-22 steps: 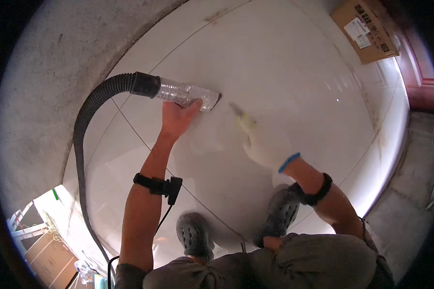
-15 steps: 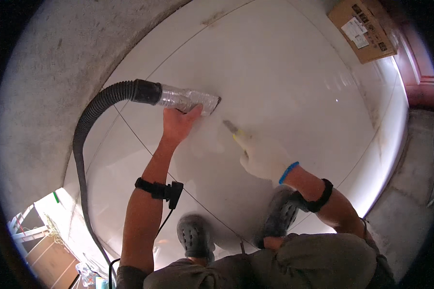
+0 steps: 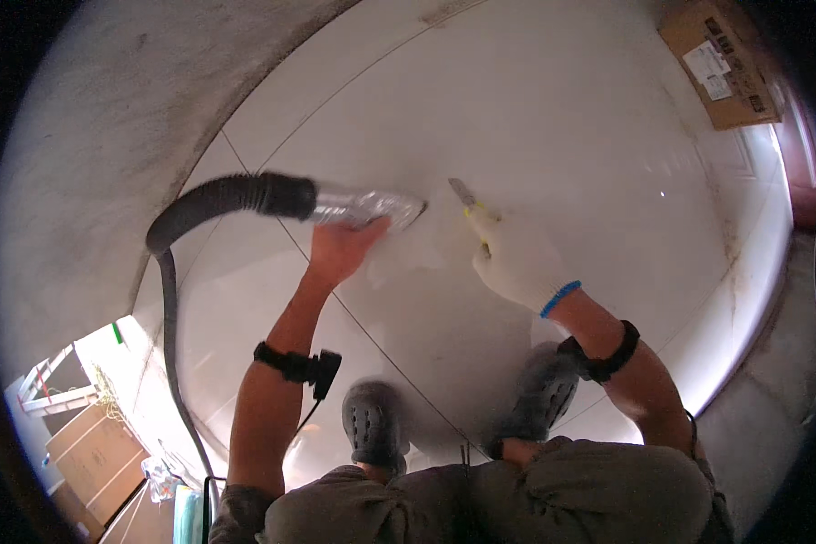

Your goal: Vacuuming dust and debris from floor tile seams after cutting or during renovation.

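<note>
My bare left hand [image 3: 343, 249] grips the clear vacuum nozzle [image 3: 364, 205] flat against the white floor tile [image 3: 553, 118]. My gloved right hand [image 3: 517, 258], arm extended, clasps a yellow-handled scraper [image 3: 470, 205] beside it.

glossy white floor tiles [image 3: 553, 118] with thin dark grout lines, my black ribbed vacuum hose [image 3: 218, 201] upper left, its clear silvery nozzle [image 3: 363, 205], white glove with blue cuff [image 3: 521, 263], grey clogs [image 3: 374, 424], brown cardboard box [image 3: 718, 62] top right
</note>
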Demonstrator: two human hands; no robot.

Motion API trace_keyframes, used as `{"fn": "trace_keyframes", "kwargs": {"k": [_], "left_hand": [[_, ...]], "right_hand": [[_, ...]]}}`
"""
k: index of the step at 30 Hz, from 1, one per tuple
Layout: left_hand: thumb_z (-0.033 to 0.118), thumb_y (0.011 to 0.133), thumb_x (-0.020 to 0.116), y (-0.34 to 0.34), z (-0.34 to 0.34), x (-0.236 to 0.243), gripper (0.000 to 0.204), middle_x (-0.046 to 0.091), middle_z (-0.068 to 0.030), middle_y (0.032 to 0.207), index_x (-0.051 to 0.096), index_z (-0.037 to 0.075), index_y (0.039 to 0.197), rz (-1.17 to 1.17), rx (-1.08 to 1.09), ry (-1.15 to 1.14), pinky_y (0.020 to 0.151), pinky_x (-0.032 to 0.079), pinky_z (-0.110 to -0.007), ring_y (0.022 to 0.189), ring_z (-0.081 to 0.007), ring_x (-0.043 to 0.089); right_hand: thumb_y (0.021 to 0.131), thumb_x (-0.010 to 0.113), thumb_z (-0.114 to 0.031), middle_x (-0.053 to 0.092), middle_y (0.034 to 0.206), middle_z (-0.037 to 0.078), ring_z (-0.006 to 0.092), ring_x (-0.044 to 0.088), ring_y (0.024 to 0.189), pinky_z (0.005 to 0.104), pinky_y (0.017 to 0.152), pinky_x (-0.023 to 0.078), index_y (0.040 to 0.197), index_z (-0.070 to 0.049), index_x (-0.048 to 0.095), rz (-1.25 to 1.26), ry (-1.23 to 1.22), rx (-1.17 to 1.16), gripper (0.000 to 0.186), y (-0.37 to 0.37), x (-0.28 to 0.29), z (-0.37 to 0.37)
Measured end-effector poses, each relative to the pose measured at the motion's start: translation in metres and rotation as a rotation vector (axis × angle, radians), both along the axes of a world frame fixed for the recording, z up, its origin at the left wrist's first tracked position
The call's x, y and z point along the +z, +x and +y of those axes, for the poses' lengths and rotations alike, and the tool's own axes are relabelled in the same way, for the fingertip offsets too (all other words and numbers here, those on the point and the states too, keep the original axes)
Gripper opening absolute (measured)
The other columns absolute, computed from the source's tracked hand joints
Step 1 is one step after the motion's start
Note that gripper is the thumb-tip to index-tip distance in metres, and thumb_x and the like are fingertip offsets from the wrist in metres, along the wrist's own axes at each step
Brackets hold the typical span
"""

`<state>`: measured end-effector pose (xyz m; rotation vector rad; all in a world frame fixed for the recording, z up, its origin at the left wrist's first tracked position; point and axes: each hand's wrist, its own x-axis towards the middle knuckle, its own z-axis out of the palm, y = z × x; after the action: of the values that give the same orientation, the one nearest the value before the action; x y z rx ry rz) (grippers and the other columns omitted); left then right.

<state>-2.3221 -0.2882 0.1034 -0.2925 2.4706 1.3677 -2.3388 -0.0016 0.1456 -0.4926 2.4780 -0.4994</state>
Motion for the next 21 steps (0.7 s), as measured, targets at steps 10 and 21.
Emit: {"fn": "trace_keyframes", "kwargs": {"k": [10, 21], "left_hand": [[0.009, 0.094, 0.079, 0.151, -0.070, -0.016, 0.031, 0.074, -0.0095, 0.112, 0.069, -0.004, 0.120, -0.129, 0.406, 0.216, 0.091, 0.058, -0.035, 0.101, -0.0182, 0.069], [0.036, 0.099, 0.076, 0.240, 0.020, -0.044, 0.047, 0.063, -0.0090, 0.139, 0.063, 0.014, 0.138, -0.385, -0.669, 0.171, 0.117, 0.046, -0.044, 0.126, -0.0275, 0.063]], "right_hand": [[0.086, 0.063, -0.012, 0.073, 0.107, 0.024, 0.0412, 0.073, 0.097, 0.0560, 0.085, 0.059, 0.131, -0.003, 0.065, -0.240, -0.065, 0.379, 0.046, 0.047, 0.016, -0.057], [0.098, 0.063, -0.012, 0.064, 0.093, 0.005, 0.0106, 0.056, 0.077, 0.0295, 0.069, 0.050, 0.153, -0.009, 0.057, -0.136, -0.245, -0.373, 0.056, 0.007, 0.008, 0.091]]}}
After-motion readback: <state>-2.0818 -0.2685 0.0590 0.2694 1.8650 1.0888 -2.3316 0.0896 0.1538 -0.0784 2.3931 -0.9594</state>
